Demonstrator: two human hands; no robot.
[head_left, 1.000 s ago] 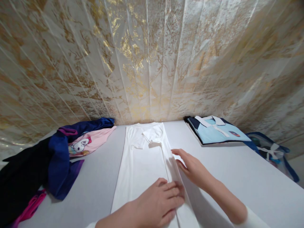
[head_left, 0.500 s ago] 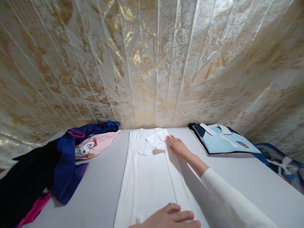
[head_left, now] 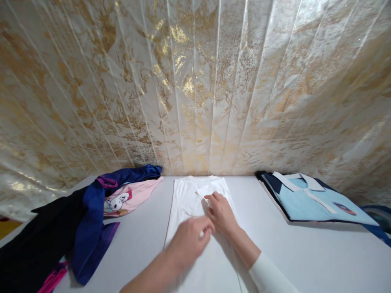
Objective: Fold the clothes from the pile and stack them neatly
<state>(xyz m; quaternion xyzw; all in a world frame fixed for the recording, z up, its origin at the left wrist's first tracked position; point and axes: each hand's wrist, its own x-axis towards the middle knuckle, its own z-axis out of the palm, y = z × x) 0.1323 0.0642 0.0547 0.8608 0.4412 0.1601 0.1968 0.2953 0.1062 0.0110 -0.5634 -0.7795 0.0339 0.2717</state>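
Note:
A white shirt (head_left: 200, 266) lies lengthwise in front of me, its sides folded inward and its neckline at the far end. A folded-over sleeve (head_left: 203, 190) rests on its upper part. At that sleeve, my right hand (head_left: 222, 213) has its fingers bent and closed on the cloth. My left hand (head_left: 191, 244) is just nearer to me, above the middle of the shirt and close against the right hand. Its fingers are curled in toward the thumb and slightly blurred; what is between them, if anything, I cannot make out.
Dark blue (head_left: 91, 228), black (head_left: 39, 240) and pink (head_left: 134, 197) clothes lie loosely at the left. At the right is a stack topped by a folded light blue polo shirt (head_left: 317, 203). A gold-patterned curtain (head_left: 195, 89) hangs behind the grey-white table surface (head_left: 290, 252).
My left hand has come up from the bottom edge to the middle of the shirt. My right hand has shifted from the shirt's right edge inward to the folded sleeve. The view has tilted slightly.

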